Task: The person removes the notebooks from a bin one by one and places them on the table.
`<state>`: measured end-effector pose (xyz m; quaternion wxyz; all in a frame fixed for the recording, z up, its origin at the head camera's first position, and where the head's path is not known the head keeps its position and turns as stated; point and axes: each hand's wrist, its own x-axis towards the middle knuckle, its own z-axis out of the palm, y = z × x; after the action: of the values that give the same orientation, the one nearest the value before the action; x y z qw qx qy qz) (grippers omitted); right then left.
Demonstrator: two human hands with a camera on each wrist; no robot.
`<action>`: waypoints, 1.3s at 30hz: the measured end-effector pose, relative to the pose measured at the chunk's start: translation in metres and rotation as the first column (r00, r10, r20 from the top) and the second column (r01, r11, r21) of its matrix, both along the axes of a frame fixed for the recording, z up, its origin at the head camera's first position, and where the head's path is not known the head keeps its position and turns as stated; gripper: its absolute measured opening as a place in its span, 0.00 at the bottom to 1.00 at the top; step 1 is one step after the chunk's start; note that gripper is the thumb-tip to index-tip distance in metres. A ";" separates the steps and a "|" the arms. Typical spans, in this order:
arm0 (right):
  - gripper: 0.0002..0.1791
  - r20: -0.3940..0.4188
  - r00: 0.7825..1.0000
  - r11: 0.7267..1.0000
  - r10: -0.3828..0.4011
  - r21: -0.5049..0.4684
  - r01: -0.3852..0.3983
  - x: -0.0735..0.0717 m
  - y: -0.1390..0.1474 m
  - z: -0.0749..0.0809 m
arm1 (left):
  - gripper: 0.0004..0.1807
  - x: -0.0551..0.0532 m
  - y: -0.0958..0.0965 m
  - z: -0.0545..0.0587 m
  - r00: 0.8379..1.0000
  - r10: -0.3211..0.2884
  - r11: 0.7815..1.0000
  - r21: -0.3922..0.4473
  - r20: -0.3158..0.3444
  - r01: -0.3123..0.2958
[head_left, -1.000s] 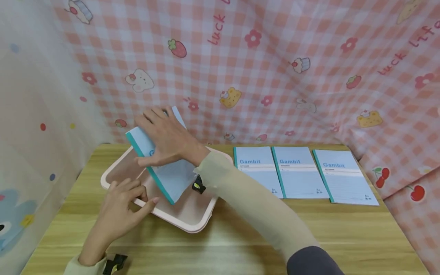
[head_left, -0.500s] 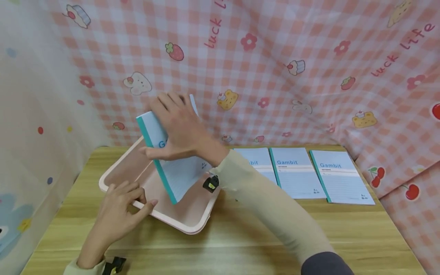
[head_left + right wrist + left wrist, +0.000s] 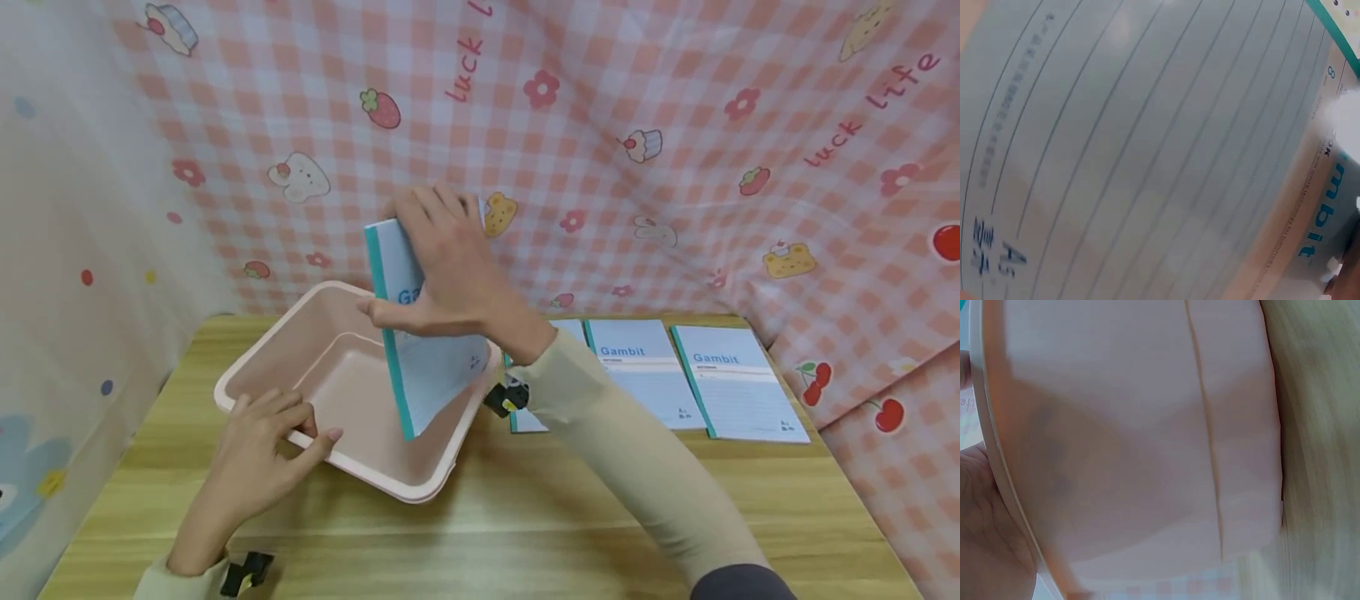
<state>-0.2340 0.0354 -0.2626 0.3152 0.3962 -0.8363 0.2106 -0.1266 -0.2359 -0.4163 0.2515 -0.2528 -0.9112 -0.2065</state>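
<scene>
My right hand (image 3: 450, 267) grips a light blue Gambit notebook (image 3: 438, 375) with a teal spine, thumb by the spine and fingers over the top. The notebook hangs tilted and slightly bent above the right part of a pale pink plastic basin (image 3: 345, 400). Its lined cover (image 3: 1147, 144) fills the right wrist view. My left hand (image 3: 258, 458) holds the basin's near-left rim, fingers curled over it. From the left wrist, the basin's outer wall (image 3: 1122, 456) shows, with part of the hand (image 3: 991, 531) at the rim.
Similar notebooks lie in a row at the right: one partly hidden behind the right forearm, a middle one (image 3: 648, 392) and a right one (image 3: 738, 396). The wooden table (image 3: 525, 533) backs onto a pink checked cloth (image 3: 600, 100). A pale cloth (image 3: 45, 250) hangs at left.
My right hand has moved up and to the right with the notebook, which stands more upright. More of the basin's inside shows. The left hand stays on the rim.
</scene>
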 end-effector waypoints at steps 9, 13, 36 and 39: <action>0.39 -0.016 1.000 0.987 0.022 -0.159 -0.025 0.005 0.036 0.007 | 0.19 -0.001 0.001 0.001 1.000 0.002 1.000 0.009 -0.003 -0.002; 0.39 -0.044 0.998 0.972 0.046 -0.227 -0.055 0.006 0.050 0.009 | 0.19 -0.001 0.001 0.001 1.000 0.001 1.000 0.012 0.001 -0.002; 0.36 0.355 0.844 0.912 -0.402 0.234 0.335 0.023 0.130 -0.048 | 0.20 -0.003 0.002 0.002 1.000 -0.008 1.000 0.019 0.017 0.008; 0.36 0.389 0.809 0.888 -0.441 0.319 0.331 0.026 0.135 -0.063 | 0.20 -0.002 0.002 0.002 1.000 -0.003 1.000 0.021 0.023 0.003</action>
<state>-0.2081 0.1707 -0.3253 0.0995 0.1913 -0.9682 0.1269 -0.1281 -0.2338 -0.4147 0.2433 -0.2490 -0.9114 -0.2193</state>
